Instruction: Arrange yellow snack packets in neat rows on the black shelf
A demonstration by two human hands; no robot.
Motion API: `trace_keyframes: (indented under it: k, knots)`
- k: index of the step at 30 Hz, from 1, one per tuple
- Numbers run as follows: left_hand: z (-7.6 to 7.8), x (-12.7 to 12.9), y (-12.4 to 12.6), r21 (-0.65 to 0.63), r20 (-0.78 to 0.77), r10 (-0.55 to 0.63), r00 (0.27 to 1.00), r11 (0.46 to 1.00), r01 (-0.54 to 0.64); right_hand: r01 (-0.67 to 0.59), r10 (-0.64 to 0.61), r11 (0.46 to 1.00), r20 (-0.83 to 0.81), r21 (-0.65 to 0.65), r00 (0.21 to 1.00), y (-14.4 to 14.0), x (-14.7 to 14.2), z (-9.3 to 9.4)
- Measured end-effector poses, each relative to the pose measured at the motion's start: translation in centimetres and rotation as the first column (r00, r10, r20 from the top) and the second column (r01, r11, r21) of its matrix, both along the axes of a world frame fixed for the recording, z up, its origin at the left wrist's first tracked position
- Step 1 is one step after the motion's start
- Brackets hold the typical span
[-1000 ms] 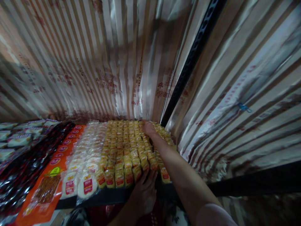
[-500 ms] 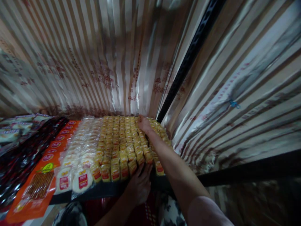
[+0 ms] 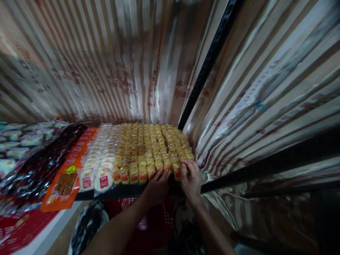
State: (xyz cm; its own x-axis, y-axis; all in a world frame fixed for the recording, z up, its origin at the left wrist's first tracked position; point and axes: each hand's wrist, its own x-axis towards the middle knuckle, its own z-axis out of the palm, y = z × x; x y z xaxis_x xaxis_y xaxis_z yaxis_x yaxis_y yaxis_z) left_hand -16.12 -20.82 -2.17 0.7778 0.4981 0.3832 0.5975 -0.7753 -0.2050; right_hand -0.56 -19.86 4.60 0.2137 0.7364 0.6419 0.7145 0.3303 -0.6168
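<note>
Dimly lit, so we cannot read the print on the yellow snack packets (image 3: 148, 148); they lie in rows on the shelf (image 3: 124, 191), filling its right end up to the striped foil wall (image 3: 265, 88). Our forearms are cut off at the frame's bottom. Our left hand (image 3: 156, 187) rests loosely spread, fingertips on the front row. Our right hand (image 3: 191, 179) curls on the front-right packets; whether it grips one we cannot tell.
</note>
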Motion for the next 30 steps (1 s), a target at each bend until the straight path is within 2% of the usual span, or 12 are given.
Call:
trace_keyframes:
  k: [4, 8, 15, 22, 26, 30]
  knots:
    - [0.1, 0.0, 0.0, 0.043, -0.03, 0.04, 0.999, 0.998, -0.039, -0.037, 0.052, 0.994, 0.142, -0.106, 0.989, -3.3, 0.6, -4.3]
    - [-0.3, 0.1, 0.0, 0.058, -0.044, 0.035, 0.998, 0.998, -0.032, -0.038, 0.072, 0.99, 0.252, -0.137, 0.965, -4.3, 1.2, -6.4]
    - [-0.4, 0.1, -0.1, 0.054, -0.034, 0.013, 0.999, 0.998, -0.011, -0.083, 0.116, 0.984, 0.213, -0.16, 0.97, -4.0, 1.6, -7.0]
    - [-0.9, 0.2, -0.2, 0.06, 0.028, 0.002, 1.0, 0.998, -0.003, -0.102, 0.115, 0.986, 0.097, -0.135, 0.989, -3.4, 1.2, -7.0]
    - [-1.2, 1.1, -0.6, 0.042, 0.003, -0.052, 0.999, 0.998, 0.052, -0.1, 0.105, 0.989, 0.043, -0.108, 0.994, -3.2, 1.2, -7.1]
    - [-1.2, 2.5, -1.0, -0.031, -0.032, -0.066, 0.997, 0.997, 0.065, -0.084, 0.087, 0.99, 0.021, -0.109, 0.996, -3.3, 1.3, -7.2]
